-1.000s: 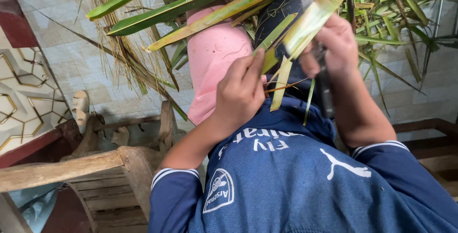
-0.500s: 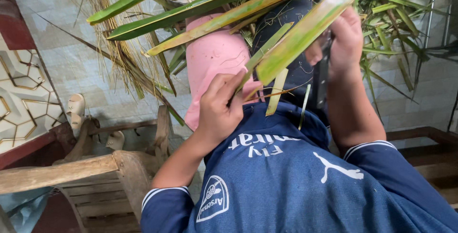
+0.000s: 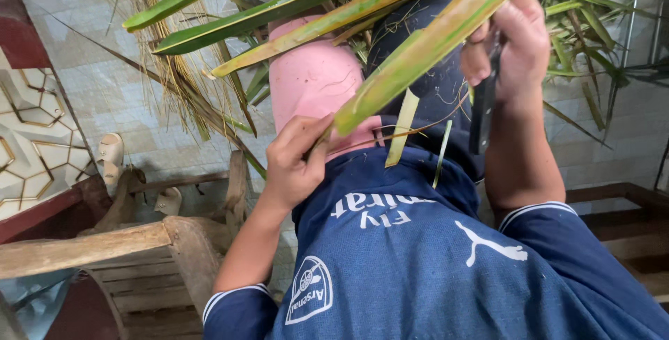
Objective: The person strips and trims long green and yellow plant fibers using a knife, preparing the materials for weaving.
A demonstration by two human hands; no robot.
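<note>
Two hands busy here: left hand (image 3: pixel 296 166) pinches the base of a long green-yellow leaf (image 3: pixel 425 47) over my lap, right hand (image 3: pixel 512 40) clenched round a dark knife (image 3: pixel 482 113) (blade pointing down). I'd keep that leaf taut, cutting away from fingers.

The palm leaf (image 3: pixel 425 47) is a long, flat strip, green with yellowed patches. It runs diagonally from above the pink cloth (image 3: pixel 313 82) up toward the top right. Its lower end is pinched in the left hand (image 3: pixel 296 162). The right hand (image 3: pixel 512 40) grips a dark tool, possibly a knife (image 3: pixel 482 113), hanging just right of the leaf.
</note>
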